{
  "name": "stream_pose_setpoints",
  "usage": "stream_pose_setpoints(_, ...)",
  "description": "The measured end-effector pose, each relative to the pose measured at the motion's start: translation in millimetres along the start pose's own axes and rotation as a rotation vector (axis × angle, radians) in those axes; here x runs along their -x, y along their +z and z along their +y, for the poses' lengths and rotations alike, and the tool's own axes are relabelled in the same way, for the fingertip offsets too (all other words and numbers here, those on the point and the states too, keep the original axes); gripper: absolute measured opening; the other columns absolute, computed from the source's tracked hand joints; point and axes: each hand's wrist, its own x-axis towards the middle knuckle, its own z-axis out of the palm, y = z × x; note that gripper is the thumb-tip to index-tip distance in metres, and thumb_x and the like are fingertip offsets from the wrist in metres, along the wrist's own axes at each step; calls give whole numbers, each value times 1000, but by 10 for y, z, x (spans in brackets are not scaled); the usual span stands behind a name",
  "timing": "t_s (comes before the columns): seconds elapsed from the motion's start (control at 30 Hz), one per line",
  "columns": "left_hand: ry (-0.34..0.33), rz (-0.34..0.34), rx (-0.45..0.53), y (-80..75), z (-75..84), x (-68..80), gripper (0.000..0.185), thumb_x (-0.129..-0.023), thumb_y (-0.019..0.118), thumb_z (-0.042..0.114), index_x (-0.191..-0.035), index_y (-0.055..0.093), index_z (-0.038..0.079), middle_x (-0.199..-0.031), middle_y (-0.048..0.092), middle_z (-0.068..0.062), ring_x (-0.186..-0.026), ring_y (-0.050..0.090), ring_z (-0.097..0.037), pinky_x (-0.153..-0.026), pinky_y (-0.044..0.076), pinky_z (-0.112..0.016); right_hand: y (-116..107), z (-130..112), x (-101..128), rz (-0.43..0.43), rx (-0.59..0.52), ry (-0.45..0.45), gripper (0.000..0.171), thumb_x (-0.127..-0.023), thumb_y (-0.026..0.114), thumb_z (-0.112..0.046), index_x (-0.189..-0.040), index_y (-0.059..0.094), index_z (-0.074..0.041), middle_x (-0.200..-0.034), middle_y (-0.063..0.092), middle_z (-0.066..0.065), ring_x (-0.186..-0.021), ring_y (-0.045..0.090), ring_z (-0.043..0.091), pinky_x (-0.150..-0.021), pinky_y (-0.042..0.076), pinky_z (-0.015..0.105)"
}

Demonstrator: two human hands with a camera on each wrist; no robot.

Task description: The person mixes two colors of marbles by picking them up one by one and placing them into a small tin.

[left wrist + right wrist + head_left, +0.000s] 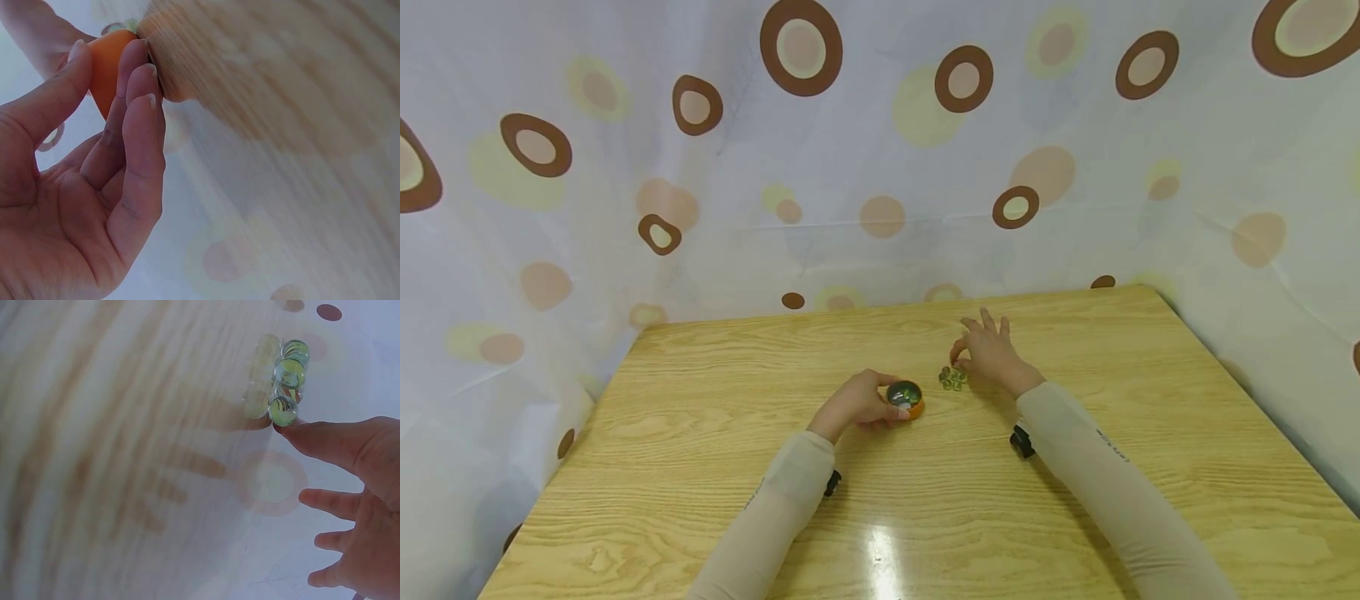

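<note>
A small orange bowl [905, 396] with a dark, shiny inside stands on the wooden table [700, 467]. My left hand [857, 404] grips it from the left, with thumb and fingers curled round its orange wall [109, 62]. Just right of the bowl lies a tight cluster of several greenish glass marbles [952, 377]. My right hand [988, 354] hovers over their far right side with fingers spread. In the right wrist view its thumb tip [300, 430] touches the nearest of the marbles [284, 411], while the other fingers stay straight and apart.
A white curtain [880, 167] with brown and yellow circles hangs close behind and to both sides of the table. The table's right edge [1247, 392] runs near the curtain. A black wrist mount [1021, 442] sits under my right sleeve.
</note>
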Motion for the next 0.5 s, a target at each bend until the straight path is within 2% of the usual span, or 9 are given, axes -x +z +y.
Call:
stream_pose_setpoints(0.2,0,-1,-6,4,7,6,65,-85,75,20,-142,47,6,-73,71,-6,-60,66,-20,-54,55,-33,-12,1,18,5,-15,11,7,-84,75,-17,-90,76,-14,-148,34,27,-139,9,54,-104,3,74)
stream_pose_setpoints(0.5,-4,5,-6,-1,13,18,66,-85,76,21,-142,47,6,-72,71,-6,-60,67,-21,-54,55,-34,7,-4,28,73,-50,16,9,-86,74,-20,-94,75,-15,-150,30,26,-141,7,52,-105,2,73)
